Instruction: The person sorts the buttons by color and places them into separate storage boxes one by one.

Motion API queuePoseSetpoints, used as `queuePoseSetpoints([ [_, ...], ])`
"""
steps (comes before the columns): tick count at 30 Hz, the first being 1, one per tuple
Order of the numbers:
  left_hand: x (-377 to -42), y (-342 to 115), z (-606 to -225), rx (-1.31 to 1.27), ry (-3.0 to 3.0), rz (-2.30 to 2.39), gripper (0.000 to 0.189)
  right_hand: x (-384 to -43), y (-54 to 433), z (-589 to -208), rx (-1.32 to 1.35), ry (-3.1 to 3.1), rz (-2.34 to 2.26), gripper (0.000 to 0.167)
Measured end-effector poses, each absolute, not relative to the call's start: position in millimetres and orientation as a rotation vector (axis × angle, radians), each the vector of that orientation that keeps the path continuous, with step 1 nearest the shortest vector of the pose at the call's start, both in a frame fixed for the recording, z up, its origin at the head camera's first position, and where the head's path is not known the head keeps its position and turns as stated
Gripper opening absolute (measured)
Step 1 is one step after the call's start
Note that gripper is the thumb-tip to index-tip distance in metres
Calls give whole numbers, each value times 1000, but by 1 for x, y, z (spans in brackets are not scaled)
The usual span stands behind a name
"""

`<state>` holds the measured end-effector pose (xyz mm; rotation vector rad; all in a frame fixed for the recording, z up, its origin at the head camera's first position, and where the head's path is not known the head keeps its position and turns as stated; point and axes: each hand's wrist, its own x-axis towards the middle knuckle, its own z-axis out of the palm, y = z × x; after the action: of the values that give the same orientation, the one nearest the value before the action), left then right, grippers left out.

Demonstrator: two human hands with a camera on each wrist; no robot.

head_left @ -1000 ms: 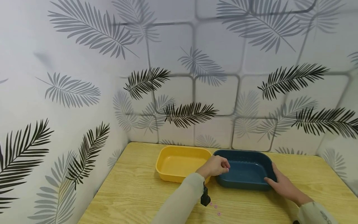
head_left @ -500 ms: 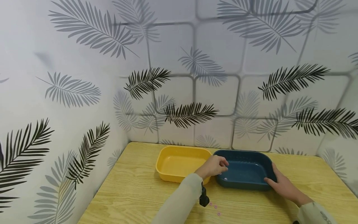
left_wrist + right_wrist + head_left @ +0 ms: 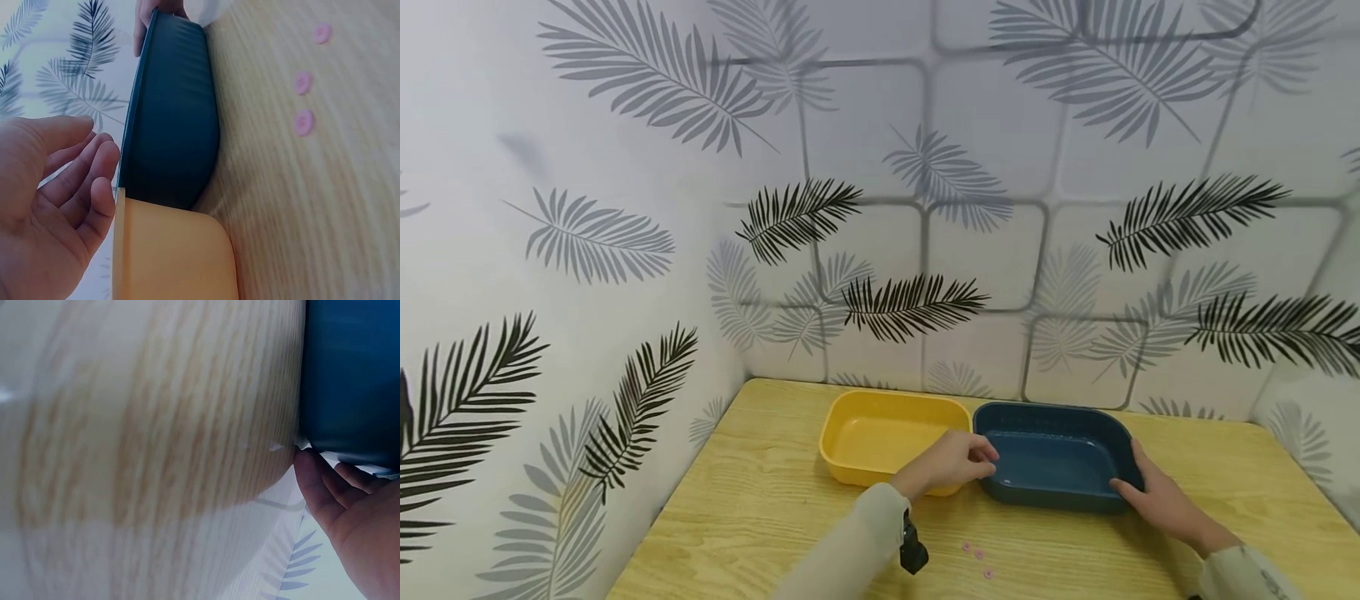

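A dark blue plastic tub [image 3: 1054,460] stands beside a yellow tub [image 3: 876,443], their short sides meeting. My left hand [image 3: 951,460] hovers over the place where the two rims meet, and its fingers are loosely bent with nothing between them in the left wrist view. My right hand [image 3: 1165,498] grips the blue tub's right end, thumb over the rim and fingers along the outer wall. Three small pink rings [image 3: 304,122] lie on the table in front of the tubs. The near left floor of the blue tub is partly hidden behind its wall.
The wood-grain table [image 3: 752,483] runs back to a wall [image 3: 880,350] papered with leaf patterns, close behind both tubs. Another wall rises along the left table edge. A small black camera [image 3: 913,550] is strapped to the left wrist.
The left fingers have loosened, and small pink pieces have dropped from them into the blue tub. That hand has then drawn back left and down. The right hand has kept its grip.
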<state>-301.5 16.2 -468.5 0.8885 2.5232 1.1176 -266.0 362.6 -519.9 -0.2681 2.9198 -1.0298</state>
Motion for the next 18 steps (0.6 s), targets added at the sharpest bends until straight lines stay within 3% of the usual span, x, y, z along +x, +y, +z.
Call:
queuePoseSetpoints([
  [18,-273,-31,-478,1121,2372,965,20,-266,363,-523,-303,2931,-1058,92],
])
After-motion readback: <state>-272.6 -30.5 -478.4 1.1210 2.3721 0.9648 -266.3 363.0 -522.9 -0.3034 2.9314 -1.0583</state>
